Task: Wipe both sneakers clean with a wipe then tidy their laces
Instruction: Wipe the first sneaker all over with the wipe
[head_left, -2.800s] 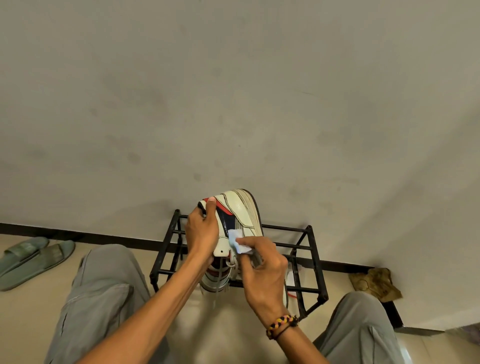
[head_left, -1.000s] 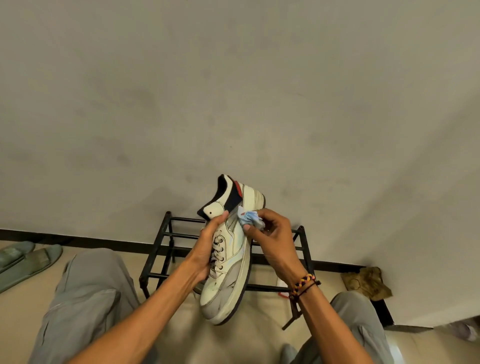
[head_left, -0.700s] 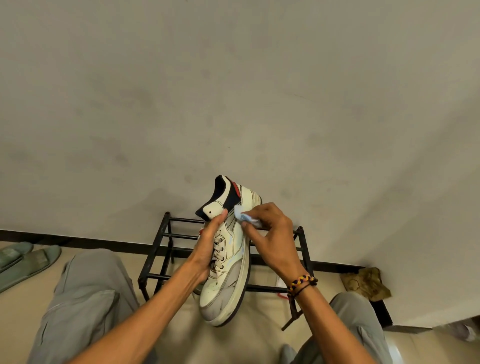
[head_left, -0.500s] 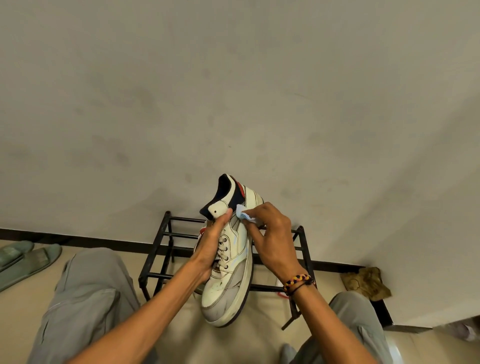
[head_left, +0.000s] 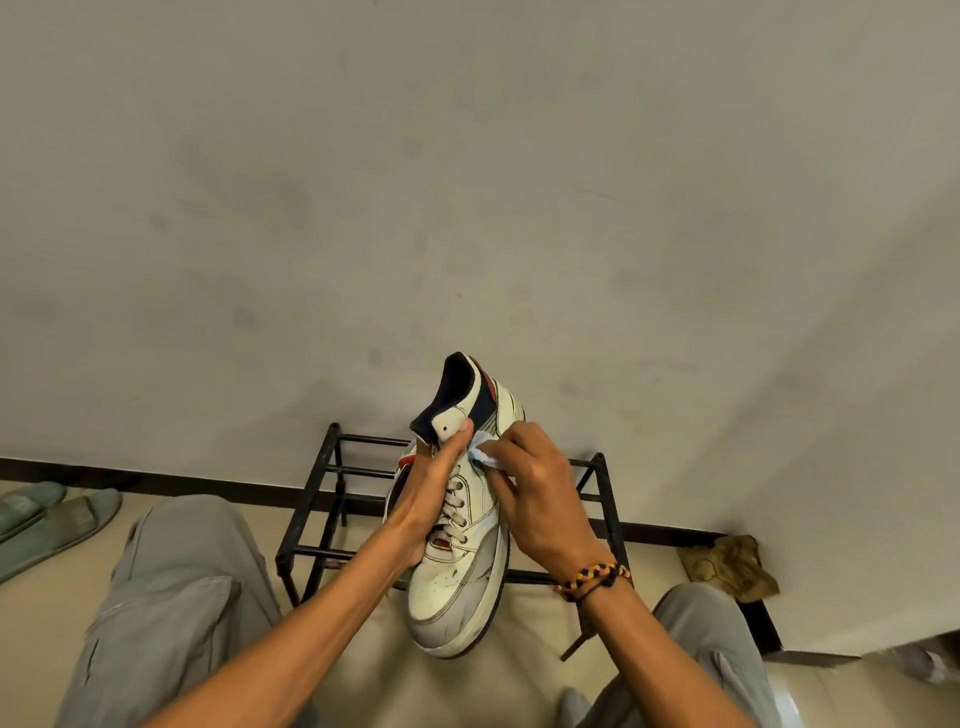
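I hold a white sneaker (head_left: 457, 582) with a navy collar and red trim in the air, toe towards me, heel up. My left hand (head_left: 431, 499) grips its left side over the laces, thumb against the tongue. My right hand (head_left: 535, 493) pinches a small pale blue wipe (head_left: 485, 457) against the upper's right side, just under the collar. Behind my left hand a strip of red and white on the rack may be the second sneaker (head_left: 408, 462), mostly hidden.
A black metal shoe rack (head_left: 332, 499) stands against the wall behind the sneaker. Grey-green slippers (head_left: 47, 525) lie at the far left on the floor. A crumpled brown cloth (head_left: 732, 564) lies at the right by the skirting. My knees flank the sneaker.
The sneaker was turned from sole-side view to upper facing me, heel up. Since a second ago my right hand with the wipe has slid down from the heel side toward the laces.
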